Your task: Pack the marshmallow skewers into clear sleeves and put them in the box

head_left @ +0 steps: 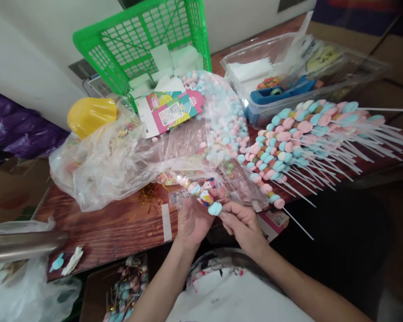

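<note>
So this reddish wood table (pixel 134 232) is pretty packed: a green basket (pixel 121 20) tipped up at the back, and a big pile of marshmallow skewers (pixel 285 134) off to the right, white sticks fanning out to the right and toward the near edge. The person's hands are out in front at the near edge, and the right hand (pixel 243 223) is the one closer to that pile. The left hand (pixel 193 221) is cupped with its fingers curled round a short marshmallow row (pixel 206 197), which sits right between the two hands. Its long axis slants from far left to near right, so the near end points straight at the right fingertips. Those are pinched together at a pale blue marshmallow (pixel 215 209) on that end; can't tell if they're on the candy or a stick behind it.
</note>
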A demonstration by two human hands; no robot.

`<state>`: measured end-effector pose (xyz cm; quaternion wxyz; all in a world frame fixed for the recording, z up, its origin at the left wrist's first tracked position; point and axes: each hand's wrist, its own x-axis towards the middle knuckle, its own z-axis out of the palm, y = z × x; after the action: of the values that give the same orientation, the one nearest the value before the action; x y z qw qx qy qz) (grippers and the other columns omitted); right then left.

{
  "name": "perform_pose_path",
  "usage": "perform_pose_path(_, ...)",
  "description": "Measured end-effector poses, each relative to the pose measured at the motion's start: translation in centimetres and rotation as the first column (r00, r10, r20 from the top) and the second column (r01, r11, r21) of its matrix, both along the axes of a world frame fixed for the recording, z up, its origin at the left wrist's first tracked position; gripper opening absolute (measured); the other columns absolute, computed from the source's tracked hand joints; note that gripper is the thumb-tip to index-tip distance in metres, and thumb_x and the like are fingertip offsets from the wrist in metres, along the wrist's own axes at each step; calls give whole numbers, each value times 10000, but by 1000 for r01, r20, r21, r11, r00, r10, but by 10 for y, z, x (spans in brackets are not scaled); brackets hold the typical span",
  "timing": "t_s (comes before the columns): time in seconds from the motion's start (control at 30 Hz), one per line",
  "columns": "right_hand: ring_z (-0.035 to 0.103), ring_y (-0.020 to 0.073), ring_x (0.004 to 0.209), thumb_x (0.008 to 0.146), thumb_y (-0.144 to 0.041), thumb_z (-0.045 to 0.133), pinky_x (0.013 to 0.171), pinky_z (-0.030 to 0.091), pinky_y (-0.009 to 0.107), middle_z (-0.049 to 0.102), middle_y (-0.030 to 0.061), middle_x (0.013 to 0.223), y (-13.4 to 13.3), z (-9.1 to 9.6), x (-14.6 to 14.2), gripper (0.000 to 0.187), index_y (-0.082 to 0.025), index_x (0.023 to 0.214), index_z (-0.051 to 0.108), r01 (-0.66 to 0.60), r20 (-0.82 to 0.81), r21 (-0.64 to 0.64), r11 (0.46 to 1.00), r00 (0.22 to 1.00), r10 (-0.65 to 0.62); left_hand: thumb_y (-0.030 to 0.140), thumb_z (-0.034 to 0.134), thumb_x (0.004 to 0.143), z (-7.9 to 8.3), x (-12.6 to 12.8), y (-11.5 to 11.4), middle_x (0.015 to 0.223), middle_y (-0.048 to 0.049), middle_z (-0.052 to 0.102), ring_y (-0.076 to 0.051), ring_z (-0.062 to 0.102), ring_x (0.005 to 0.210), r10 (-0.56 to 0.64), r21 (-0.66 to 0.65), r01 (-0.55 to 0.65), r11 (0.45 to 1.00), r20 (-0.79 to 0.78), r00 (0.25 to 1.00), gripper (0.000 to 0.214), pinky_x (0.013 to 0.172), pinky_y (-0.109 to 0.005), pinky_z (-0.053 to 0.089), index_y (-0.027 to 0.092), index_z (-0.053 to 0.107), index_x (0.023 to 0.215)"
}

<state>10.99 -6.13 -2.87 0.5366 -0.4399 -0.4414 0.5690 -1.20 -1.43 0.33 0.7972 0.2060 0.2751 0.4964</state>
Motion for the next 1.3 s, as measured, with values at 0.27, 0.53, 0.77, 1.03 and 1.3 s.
perform_pose_path(0.27,185,49,378,862,-421,518,389,171,204,270,-110,448,-1,-1,-5,274,-192,720,466,-244,-223,-114,963,951,214,532,814,544,5,-15,20,739,-25,653,-307,652,922,-75,126,68,990,55,996,581,876,-488,475,215,623,992)
perform_pose_path(0.53,361,78,458,903,-260,473,439,300,207,408,-50,527,-4,4,-5,216,-175,720,549,6,490,282,959,859,-149,465,740,721,9,-20,17,590,28,544,-137,604,575,33,-14,-33,999,-12,999,394,651,-298,511,155,502,670)
perform_pose_path(0.77,573,173,641,817,-152,538,630,413,290,645,61,688,-2,-8,0,139,-186,855,667,22,580,574,819,696,-424,524,729,707,7,-13,-3,629,-10,619,-96,545,505,135,-99,-142,985,-81,988,420,545,-232,457,137,566,715)
perform_pose_path(1.03,473,99,505,890,-207,480,517,392,225,515,-23,587,-5,5,-6,168,-180,762,584,18,518,465,885,806,-288,555,734,681,7,-12,-15,817,-32,682,-201,668,781,61,-138,-54,989,45,997,456,727,-335,531,203,594,935)
perform_pose_path(1.3,376,84,472,916,-267,466,447,329,201,400,-60,544,-7,-9,6,174,-178,803,564,195,408,322,926,854,-322,272,781,691,-6,-26,-32,712,-11,657,-121,588,627,217,295,-11,956,-678,703,226,601,-213,470,167,650,842)
